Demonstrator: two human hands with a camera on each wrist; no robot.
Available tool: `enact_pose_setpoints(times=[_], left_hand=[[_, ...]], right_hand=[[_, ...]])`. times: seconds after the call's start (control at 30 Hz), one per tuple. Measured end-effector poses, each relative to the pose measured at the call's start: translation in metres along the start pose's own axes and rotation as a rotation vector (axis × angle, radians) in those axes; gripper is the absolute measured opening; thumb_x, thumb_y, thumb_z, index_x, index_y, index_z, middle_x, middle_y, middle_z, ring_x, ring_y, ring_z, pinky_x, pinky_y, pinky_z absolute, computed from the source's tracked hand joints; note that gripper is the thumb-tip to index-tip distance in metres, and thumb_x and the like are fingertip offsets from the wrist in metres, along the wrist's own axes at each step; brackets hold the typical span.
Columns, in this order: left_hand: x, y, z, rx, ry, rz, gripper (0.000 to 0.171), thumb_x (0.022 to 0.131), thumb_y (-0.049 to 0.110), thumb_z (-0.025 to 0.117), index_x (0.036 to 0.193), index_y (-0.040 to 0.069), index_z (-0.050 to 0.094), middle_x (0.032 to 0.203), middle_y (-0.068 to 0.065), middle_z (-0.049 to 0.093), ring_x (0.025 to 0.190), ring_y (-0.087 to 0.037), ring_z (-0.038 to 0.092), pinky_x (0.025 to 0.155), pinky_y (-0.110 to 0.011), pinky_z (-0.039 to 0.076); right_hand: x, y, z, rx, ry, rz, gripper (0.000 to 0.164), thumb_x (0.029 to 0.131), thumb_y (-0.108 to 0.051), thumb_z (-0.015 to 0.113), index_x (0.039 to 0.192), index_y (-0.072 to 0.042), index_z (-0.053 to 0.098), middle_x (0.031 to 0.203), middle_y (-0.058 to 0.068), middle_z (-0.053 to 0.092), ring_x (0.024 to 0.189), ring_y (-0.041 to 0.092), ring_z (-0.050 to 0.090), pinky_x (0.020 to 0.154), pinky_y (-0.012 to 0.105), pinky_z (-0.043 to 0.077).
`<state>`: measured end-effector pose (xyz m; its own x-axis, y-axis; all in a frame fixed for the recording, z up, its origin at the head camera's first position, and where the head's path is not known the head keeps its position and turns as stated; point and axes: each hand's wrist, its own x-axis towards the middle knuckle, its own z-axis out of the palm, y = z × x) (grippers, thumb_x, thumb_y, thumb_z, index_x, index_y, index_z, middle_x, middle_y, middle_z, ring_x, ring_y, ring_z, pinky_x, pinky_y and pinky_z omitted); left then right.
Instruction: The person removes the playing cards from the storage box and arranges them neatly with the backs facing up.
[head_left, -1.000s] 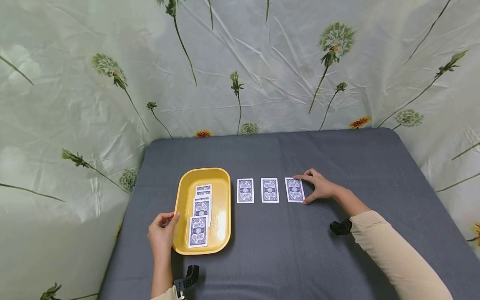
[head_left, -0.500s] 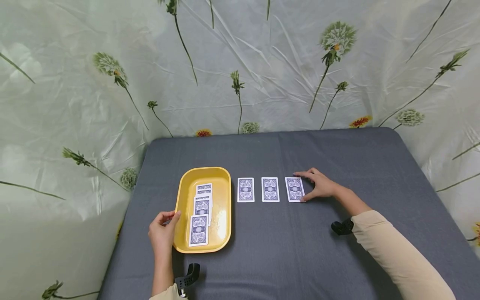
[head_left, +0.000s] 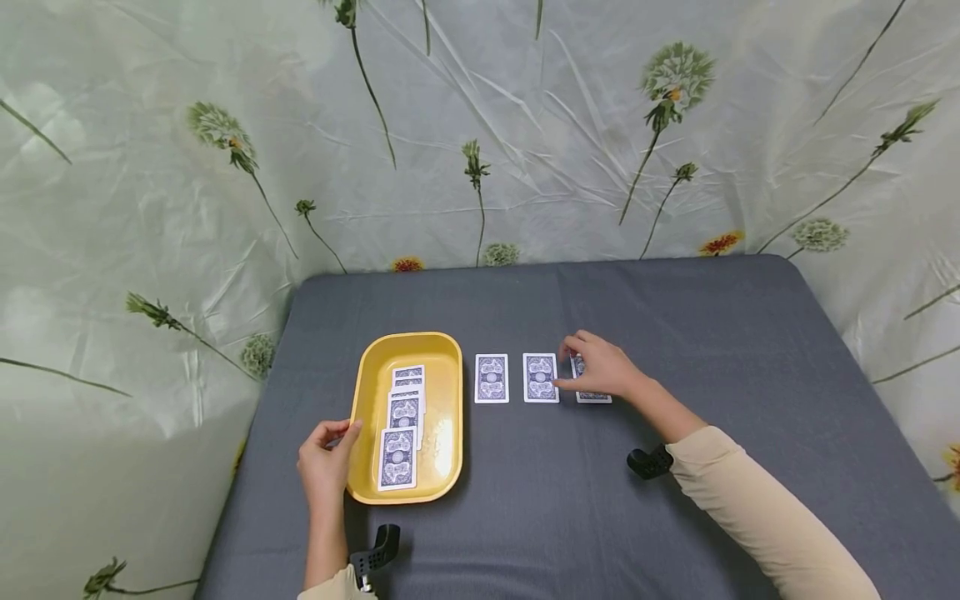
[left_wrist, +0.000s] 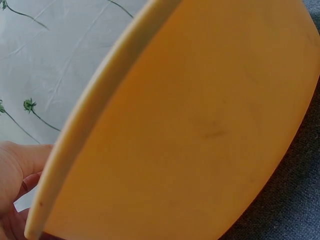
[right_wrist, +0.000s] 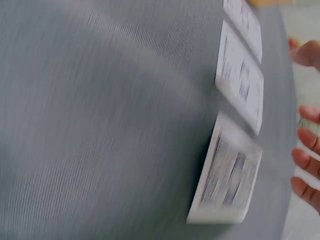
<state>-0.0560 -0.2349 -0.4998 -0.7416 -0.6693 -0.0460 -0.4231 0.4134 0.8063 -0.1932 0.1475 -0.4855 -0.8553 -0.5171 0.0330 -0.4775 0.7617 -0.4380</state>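
Observation:
A yellow tray lies at the left of the table, with several blue-backed playing cards overlapping inside it. My left hand pinches the tray's left rim between thumb and fingers; the left wrist view shows the tray's outer wall close up. Right of the tray, three face-down cards form a row: a left card, a middle card and a right card. Over the right card, partly hiding it, hovers my right hand, fingers loosely bent and holding nothing. The right wrist view is blurred.
A dark grey cloth covers the table. Behind it hangs a pale curtain printed with dandelions. Black wrist mounts stick out from both forearms.
My right hand has let go of the right card's edges and moved left across it towards the middle card. The cards stay in place. My left hand remains on the tray rim.

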Motion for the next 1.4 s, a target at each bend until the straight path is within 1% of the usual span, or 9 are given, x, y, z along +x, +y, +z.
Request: enact_pose_setpoints(times=[0.17, 0.33, 0.5, 0.67, 0.83, 0.93, 1.1, 1.23, 1.4], left_hand=[[0.001, 0.000, -0.001, 0.011, 0.012, 0.001, 0.027, 0.081, 0.029, 0.071, 0.091, 0.004, 0.068, 0.090, -0.013, 0.065, 0.075, -0.019, 0.052, 0.058, -0.021, 0.039], [0.002, -0.002, -0.001, 0.011, 0.015, 0.009, 0.025, 0.080, 0.028, 0.072, 0.090, 0.004, 0.069, 0.089, -0.013, 0.066, 0.075, -0.018, 0.053, 0.059, -0.021, 0.039], [0.003, -0.003, 0.001, -0.013, 0.035, 0.008, 0.026, 0.079, 0.028, 0.074, 0.088, 0.004, 0.069, 0.087, -0.012, 0.066, 0.074, -0.018, 0.053, 0.056, -0.022, 0.041], [0.002, -0.002, -0.001, -0.031, 0.052, 0.003, 0.028, 0.077, 0.028, 0.075, 0.086, 0.003, 0.069, 0.087, -0.014, 0.066, 0.070, -0.016, 0.051, 0.051, -0.019, 0.040], [0.000, 0.000, -0.003, -0.031, 0.041, 0.032, 0.030, 0.077, 0.030, 0.075, 0.085, 0.002, 0.070, 0.080, -0.011, 0.064, 0.066, -0.008, 0.047, 0.050, -0.017, 0.038], [0.001, -0.001, -0.002, -0.032, 0.044, 0.040, 0.028, 0.077, 0.029, 0.075, 0.084, 0.002, 0.070, 0.078, -0.009, 0.063, 0.065, -0.007, 0.047, 0.050, -0.017, 0.038], [0.002, -0.002, 0.000, -0.046, 0.037, 0.049, 0.028, 0.077, 0.028, 0.076, 0.084, 0.001, 0.069, 0.076, -0.008, 0.061, 0.064, -0.008, 0.047, 0.050, -0.018, 0.038], [0.001, -0.003, -0.001, -0.057, 0.045, 0.053, 0.027, 0.076, 0.026, 0.076, 0.083, 0.001, 0.069, 0.075, -0.007, 0.061, 0.060, -0.006, 0.045, 0.048, -0.017, 0.038], [0.000, -0.003, -0.003, -0.051, 0.042, 0.038, 0.029, 0.077, 0.028, 0.076, 0.083, 0.001, 0.069, 0.077, -0.009, 0.061, 0.058, -0.007, 0.045, 0.047, -0.017, 0.038]], right_hand=[[0.017, -0.044, 0.006, -0.031, 0.023, -0.086, 0.044, 0.069, -0.044, 0.073, 0.094, -0.009, 0.061, 0.087, 0.007, 0.055, 0.066, 0.013, 0.045, 0.057, 0.030, 0.039], [0.033, -0.086, 0.020, -0.036, 0.042, -0.208, 0.042, 0.069, -0.046, 0.071, 0.090, -0.012, 0.059, 0.083, 0.004, 0.055, 0.065, 0.011, 0.044, 0.055, 0.027, 0.038], [0.047, -0.124, 0.033, -0.041, 0.012, -0.275, 0.039, 0.068, -0.046, 0.072, 0.086, -0.014, 0.057, 0.077, -0.001, 0.049, 0.062, 0.009, 0.042, 0.053, 0.024, 0.034], [0.059, -0.160, 0.049, -0.109, -0.041, -0.349, 0.041, 0.068, -0.049, 0.071, 0.088, -0.016, 0.058, 0.077, -0.005, 0.045, 0.067, 0.010, 0.045, 0.060, 0.025, 0.035], [0.065, -0.186, 0.072, -0.219, -0.096, -0.334, 0.048, 0.068, -0.057, 0.069, 0.094, -0.018, 0.061, 0.085, -0.005, 0.051, 0.078, 0.012, 0.051, 0.065, 0.027, 0.035], [0.065, -0.199, 0.087, -0.296, -0.151, -0.303, 0.059, 0.068, -0.064, 0.066, 0.105, -0.018, 0.061, 0.095, -0.003, 0.055, 0.088, 0.013, 0.053, 0.069, 0.027, 0.036], [0.057, -0.214, 0.103, -0.406, -0.229, -0.263, 0.082, 0.060, -0.074, 0.066, 0.118, -0.017, 0.057, 0.110, 0.000, 0.055, 0.102, 0.015, 0.050, 0.082, 0.032, 0.037], [0.050, -0.220, 0.117, -0.450, -0.248, -0.271, 0.092, 0.054, -0.077, 0.067, 0.119, -0.014, 0.053, 0.109, 0.000, 0.051, 0.100, 0.014, 0.046, 0.081, 0.032, 0.035], [0.044, -0.222, 0.129, -0.446, -0.218, -0.281, 0.093, 0.055, -0.078, 0.065, 0.118, -0.011, 0.050, 0.106, 0.000, 0.048, 0.096, 0.014, 0.043, 0.078, 0.030, 0.033]])
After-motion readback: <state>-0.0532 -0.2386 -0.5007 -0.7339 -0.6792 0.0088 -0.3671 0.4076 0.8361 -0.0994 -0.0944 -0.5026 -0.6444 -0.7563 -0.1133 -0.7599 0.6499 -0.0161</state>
